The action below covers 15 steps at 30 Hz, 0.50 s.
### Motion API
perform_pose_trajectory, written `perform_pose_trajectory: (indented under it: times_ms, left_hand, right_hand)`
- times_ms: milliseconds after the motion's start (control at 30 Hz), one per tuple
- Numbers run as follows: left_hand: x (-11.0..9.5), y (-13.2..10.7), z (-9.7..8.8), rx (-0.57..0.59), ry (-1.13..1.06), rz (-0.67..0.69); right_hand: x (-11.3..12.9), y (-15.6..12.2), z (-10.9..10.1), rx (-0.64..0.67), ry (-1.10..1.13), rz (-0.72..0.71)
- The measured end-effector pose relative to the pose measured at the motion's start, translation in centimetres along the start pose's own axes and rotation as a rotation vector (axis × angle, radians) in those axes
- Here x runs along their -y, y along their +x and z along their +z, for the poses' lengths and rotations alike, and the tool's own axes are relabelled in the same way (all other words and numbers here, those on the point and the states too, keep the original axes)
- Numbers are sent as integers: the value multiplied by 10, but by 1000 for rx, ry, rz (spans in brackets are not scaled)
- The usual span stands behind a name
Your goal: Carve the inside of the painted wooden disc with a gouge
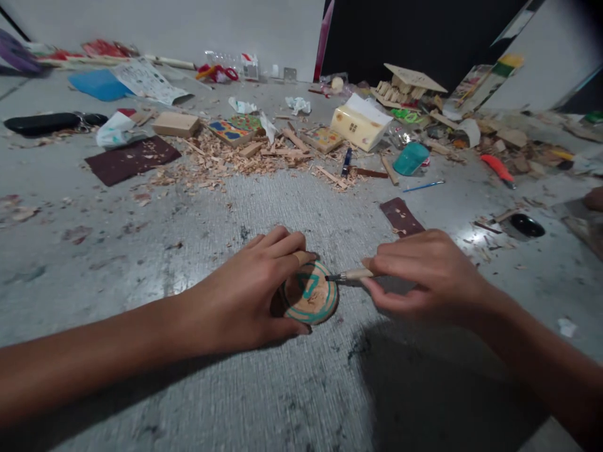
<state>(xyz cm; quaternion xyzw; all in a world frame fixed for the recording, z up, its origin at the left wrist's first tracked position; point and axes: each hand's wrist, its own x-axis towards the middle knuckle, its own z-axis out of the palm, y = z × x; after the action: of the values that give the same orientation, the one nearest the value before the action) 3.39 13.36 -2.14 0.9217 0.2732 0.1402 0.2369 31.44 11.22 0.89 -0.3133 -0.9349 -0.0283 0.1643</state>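
Observation:
A round wooden disc [318, 300] with a teal ring and a teal mark at its middle lies flat on the grey floor [292, 389]. Around its left edge my left hand [264, 289] is closed, thumb at the near side and fingers at the far side. My right hand [419, 276] pinches the pale wooden handle of a carving knife [355, 274]. The knife's dark metal tip touches the disc's right part, near the ring. Part of the disc is hidden under my left hand.
Wood shavings [235, 160] and offcuts spread beyond the disc. A brown sandpaper sheet [400, 215] lies past my right hand, another sandpaper piece [132, 160] at left. Further back are a yellow tissue pack [360, 125], a red-handled cutter [497, 169] and a thin blue paintbrush [424, 186].

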Motion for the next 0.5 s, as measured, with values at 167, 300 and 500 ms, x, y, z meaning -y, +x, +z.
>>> perform_pose_trajectory:
  times_ms: [167,300,500]
  left_hand:
    - [-1,1,0,12,1,-25]
    - [1,1,-1,10,37,-33]
    - [4,-3,-4,-7,80,-46]
  right_hand:
    - [28,-22,19,-153,82,258]
    - [46,-32,33,-239,155,411]
    - [44,-23,35,-222,335,582]
